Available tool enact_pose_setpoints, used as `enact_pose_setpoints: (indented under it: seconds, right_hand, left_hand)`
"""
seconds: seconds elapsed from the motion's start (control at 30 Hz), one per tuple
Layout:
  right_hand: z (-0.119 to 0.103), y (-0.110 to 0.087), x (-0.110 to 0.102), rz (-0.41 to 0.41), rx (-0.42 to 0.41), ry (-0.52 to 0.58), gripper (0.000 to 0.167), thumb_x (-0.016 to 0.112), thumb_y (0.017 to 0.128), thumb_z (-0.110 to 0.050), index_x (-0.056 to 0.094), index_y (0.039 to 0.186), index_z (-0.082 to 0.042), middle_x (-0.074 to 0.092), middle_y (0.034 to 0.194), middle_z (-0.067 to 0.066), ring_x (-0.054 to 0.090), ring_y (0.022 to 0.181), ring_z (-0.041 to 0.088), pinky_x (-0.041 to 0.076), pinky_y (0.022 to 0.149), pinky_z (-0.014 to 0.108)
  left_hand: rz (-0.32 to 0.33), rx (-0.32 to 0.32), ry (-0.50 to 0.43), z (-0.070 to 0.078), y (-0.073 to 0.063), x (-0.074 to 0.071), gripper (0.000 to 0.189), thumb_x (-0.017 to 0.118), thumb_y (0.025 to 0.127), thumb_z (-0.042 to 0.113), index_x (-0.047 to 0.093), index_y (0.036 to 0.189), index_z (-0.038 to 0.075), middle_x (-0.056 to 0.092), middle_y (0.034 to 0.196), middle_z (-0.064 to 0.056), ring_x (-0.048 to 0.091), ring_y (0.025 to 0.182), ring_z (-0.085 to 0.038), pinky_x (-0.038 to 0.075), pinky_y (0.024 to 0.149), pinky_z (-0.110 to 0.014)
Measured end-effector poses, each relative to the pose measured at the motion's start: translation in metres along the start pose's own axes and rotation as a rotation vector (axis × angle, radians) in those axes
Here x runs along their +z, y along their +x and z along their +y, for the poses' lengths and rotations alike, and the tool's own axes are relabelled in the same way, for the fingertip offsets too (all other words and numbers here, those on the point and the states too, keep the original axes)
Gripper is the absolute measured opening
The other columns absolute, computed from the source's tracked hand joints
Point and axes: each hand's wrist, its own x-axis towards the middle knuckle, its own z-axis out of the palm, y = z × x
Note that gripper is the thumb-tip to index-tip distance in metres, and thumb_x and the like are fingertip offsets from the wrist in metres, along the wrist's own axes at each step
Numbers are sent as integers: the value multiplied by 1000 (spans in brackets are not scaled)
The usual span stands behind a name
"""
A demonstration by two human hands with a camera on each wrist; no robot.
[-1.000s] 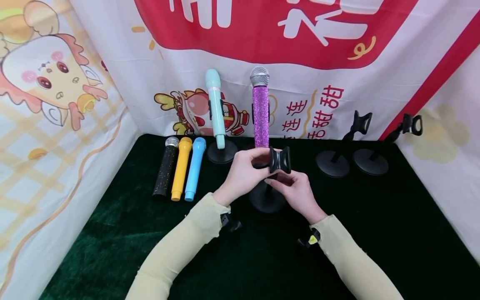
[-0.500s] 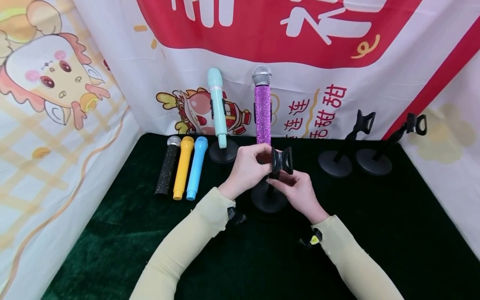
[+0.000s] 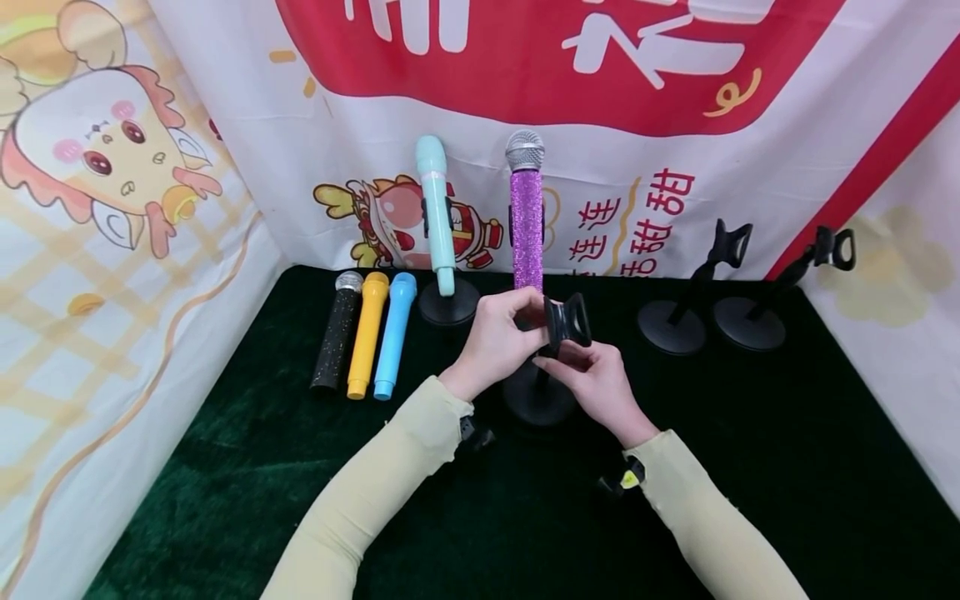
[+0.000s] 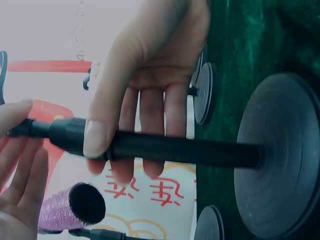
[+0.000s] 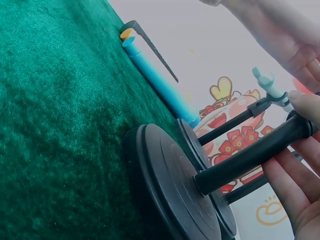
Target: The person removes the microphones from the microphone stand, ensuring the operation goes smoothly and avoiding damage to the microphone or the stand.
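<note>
A black desktop microphone stand stands upright before me, its round base (image 3: 537,402) on the green cloth. My left hand (image 3: 498,340) pinches the neck just below the microphone clip (image 3: 568,323). Lower down, my right hand (image 3: 596,382) holds the pole (image 4: 185,150) at its collar, thumb on one side and fingers on the other. The clip holds no microphone. Right behind this stand, a glittery purple microphone (image 3: 527,221) with a silver head sits upright in another stand, whose lower part is hidden by my left hand.
A mint microphone (image 3: 437,208) leans in a stand at back left. Black (image 3: 337,333), yellow (image 3: 368,337) and blue (image 3: 395,337) microphones lie side by side on the left. Two stands with bare clips (image 3: 729,243) (image 3: 834,248) are at back right, near the printed cloth backdrop (image 3: 465,100).
The clip at the top of the held stand has tilted slightly to the right. Both hands keep their hold on the stand, and the head view has shifted a little.
</note>
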Motion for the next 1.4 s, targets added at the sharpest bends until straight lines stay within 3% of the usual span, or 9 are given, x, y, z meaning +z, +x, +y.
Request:
enact_pose_setpoints:
  seconds: [0.23, 0.47, 0.77, 1.4]
  right_hand:
    - [0, 1, -1, -4, 25, 20, 24, 79, 90, -7, 75, 112, 2, 75, 103, 15, 72, 100, 24, 57, 86, 26]
    - [35, 5, -1, 6, 4, 16, 26, 83, 89, -24, 78, 110, -10, 77, 101, 4, 73, 98, 18, 58, 86, 30]
    - [34, 5, -2, 1, 12, 4, 28, 82, 89, -29, 78, 110, -10, 76, 102, 8, 73, 97, 18, 58, 85, 30]
    - [36, 4, -1, 8, 4, -11, 25, 81, 90, -26, 79, 110, -11, 77, 99, 2, 73, 95, 18, 58, 84, 29]
  left_hand:
    - [-52, -23, -19, -6, 2, -3, 16, 81, 85, -3, 75, 97, 6, 75, 95, 0, 68, 86, -7, 57, 82, -28]
    - [-67, -33, -35, -6, 2, -5, 16, 80, 85, -3, 75, 98, 6, 76, 100, -1, 69, 88, -7, 57, 83, -28]
    - [-77, -35, -43, -8, 2, -5, 17, 80, 85, -4, 75, 98, 6, 75, 101, -1, 69, 89, -8, 57, 84, -28]
    - [-60, -29, -39, -10, -3, -2, 19, 81, 85, -4, 74, 99, 7, 75, 100, 0, 69, 92, -7, 57, 86, -28]
